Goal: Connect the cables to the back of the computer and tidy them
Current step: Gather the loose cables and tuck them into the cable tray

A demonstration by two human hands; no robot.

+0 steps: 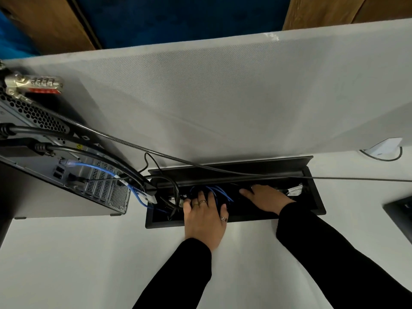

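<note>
While both hands (204,216) (266,198) reach into desk (66,264) cable tray (316,210), fingers spread open, grey partition (223,97) behind.

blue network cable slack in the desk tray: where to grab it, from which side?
Grip the bunched blue cable loops in the open cable tray, between the left hand and right hand. Come from above: the raised lid blocks the far side, and the run toward the computer looks taut.

An office workstation: white desk (66,264) with built-in black cable tray (234,219), grey fabric divider screen (223,97) behind, desktop computer (55,175) secured by a combination lock (33,84).
</note>
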